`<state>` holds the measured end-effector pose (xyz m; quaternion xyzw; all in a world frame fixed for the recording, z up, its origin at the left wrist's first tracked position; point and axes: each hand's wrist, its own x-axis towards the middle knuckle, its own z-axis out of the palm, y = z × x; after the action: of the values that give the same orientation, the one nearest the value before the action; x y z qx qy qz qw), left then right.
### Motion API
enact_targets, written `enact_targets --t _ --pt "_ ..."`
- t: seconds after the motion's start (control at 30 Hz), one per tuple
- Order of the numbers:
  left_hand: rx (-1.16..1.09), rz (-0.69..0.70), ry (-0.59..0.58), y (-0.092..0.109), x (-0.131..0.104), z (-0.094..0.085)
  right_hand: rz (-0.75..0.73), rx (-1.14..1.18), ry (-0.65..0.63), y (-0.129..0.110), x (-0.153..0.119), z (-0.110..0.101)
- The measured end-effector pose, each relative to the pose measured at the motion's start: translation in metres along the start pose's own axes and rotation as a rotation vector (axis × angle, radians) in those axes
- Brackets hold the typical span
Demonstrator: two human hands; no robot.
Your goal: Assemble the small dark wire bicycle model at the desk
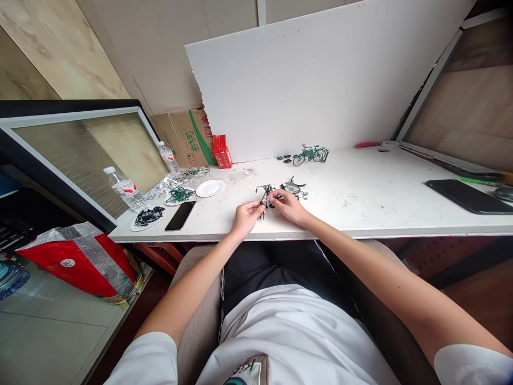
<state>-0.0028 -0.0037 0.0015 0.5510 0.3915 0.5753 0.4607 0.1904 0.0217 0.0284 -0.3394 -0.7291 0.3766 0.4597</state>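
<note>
Close to the table's front edge, my left hand (pixel 247 215) pinches a small black model bicycle frame (pixel 265 190) with handlebars at its top. My right hand (pixel 289 206) is closed at the frame's right side, its fingertips on a thin light-coloured piece too small to name. Just behind my right hand lie a black model wheel (pixel 292 186) and other small black parts. Farther back stands a green model bicycle (pixel 310 154), with a few small dark pieces to its left.
Left on the white table (pixel 385 198) are a phone (pixel 180 216), plates of black and green plastic scraps, a white plate (pixel 210 187), water bottles (pixel 127 190) and a red box (pixel 222 152). At right lies a larger black phone (pixel 471 196). A white board (pixel 312 80) leans behind.
</note>
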Motion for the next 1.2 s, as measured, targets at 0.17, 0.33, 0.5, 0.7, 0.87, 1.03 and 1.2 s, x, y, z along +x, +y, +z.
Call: enact_targets --t 0.17,0.33,0.5,0.7,0.87,1.03,1.2 --pt "0.022 0.013 -0.017 0.000 0.000 0.000 0.009 0.003 -0.010 -0.004 -0.001 0.000" --pt "0.024 0.013 -0.035 0.000 0.000 0.000 0.000 0.009 -0.014 -0.004 -0.001 0.000" --pt "0.041 0.018 -0.049 0.002 -0.001 0.002 0.002 0.016 -0.022 -0.006 -0.001 0.000" --pt "0.065 0.021 -0.057 0.003 -0.001 0.002 0.002 0.010 -0.033 -0.006 -0.001 -0.001" --pt "0.048 0.021 -0.048 0.000 0.000 0.001 -0.022 -0.010 -0.014 -0.003 0.000 0.000" --pt "0.036 0.013 -0.023 -0.001 0.000 0.001 -0.055 -0.026 0.009 0.001 0.000 0.000" --pt "0.057 0.008 -0.016 -0.001 0.001 0.001 -0.077 -0.033 0.014 0.006 0.002 0.000"
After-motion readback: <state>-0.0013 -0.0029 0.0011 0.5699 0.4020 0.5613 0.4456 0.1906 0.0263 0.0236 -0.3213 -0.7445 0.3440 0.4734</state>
